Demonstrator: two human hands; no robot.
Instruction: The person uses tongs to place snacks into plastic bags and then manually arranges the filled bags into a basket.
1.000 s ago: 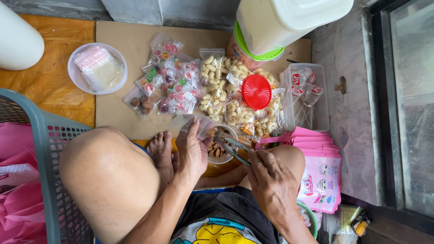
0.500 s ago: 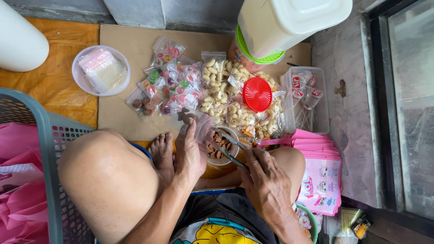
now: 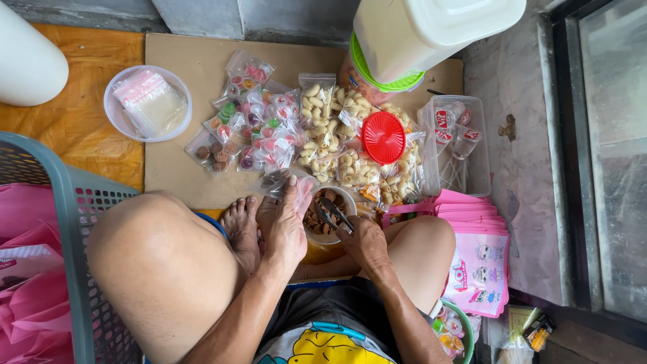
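Observation:
I sit cross-legged on the floor. My left hand [image 3: 286, 226] holds a small clear plastic bag [image 3: 290, 182] open beside a white bowl [image 3: 349, 197] of brown snack pieces. My right hand [image 3: 364, 241] grips metal tongs [image 3: 331, 213], whose tips reach into the bowl. Just beyond the bowl lie small sealed bags of pale peanut-shaped snacks [image 3: 317, 111] and bags of coloured sweets [image 3: 259, 128] on a sheet of cardboard [image 3: 189, 67].
A red lid [image 3: 383, 137] rests on the snack bags. A round clear tub of empty bags [image 3: 148, 102] sits at the left, a clear box [image 3: 458, 145] at the right, pink printed bags [image 3: 480, 259] beside my right knee, a grey basket [image 3: 64, 222] at my left.
My right hand has moved the tongs forward and down into the bowl. My left hand has lifted the small clear bag closer to the bowl's rim.

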